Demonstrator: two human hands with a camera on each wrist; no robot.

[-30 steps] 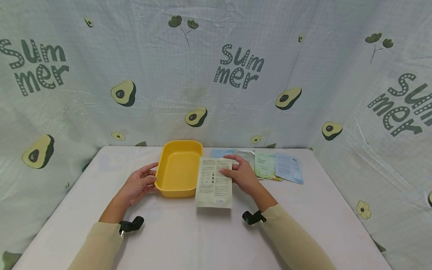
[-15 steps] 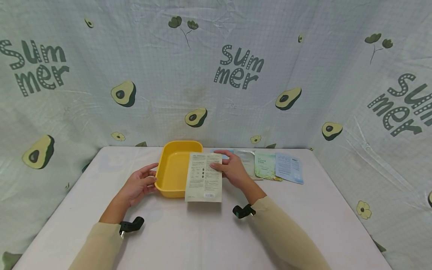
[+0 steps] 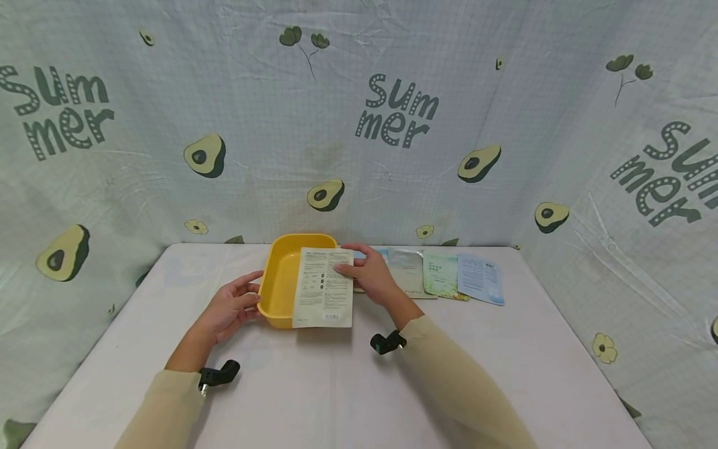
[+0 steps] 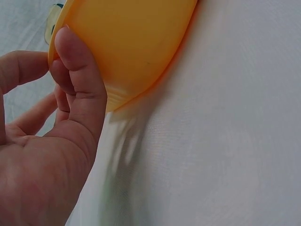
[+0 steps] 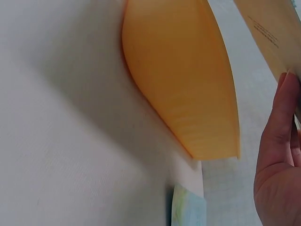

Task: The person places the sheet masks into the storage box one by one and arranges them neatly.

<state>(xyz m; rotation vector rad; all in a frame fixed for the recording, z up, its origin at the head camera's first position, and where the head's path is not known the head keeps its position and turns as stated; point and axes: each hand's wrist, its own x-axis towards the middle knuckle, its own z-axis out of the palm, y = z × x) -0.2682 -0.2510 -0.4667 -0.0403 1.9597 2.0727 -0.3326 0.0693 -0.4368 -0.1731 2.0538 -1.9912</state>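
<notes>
Packet (image 3: 323, 288) farther over tray (image 3: 279, 280), right hand (image 3: 371, 274) leftward

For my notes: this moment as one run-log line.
left grip: holds yellow rectangular plastic tray by rim; right grip: holds aloft pale rectangular packet; head view: packet overlaps tray's right side

The tray (image 3: 278, 284) sits on the surface (image 3: 291, 393), with the cloth (image 3: 241, 199) beyond at twelve o'clock. The left grip (image 3: 229, 310) holds the tray's nine-o'clock rim. Above the tray's four-o'clock side is the packet (image 3: 321, 288), the right grip (image 3: 373, 277) at its two-o'clock edge. Further out at three o'clock, pouches (image 3: 442, 275) lie in a row, partly behind the right grip.
</notes>
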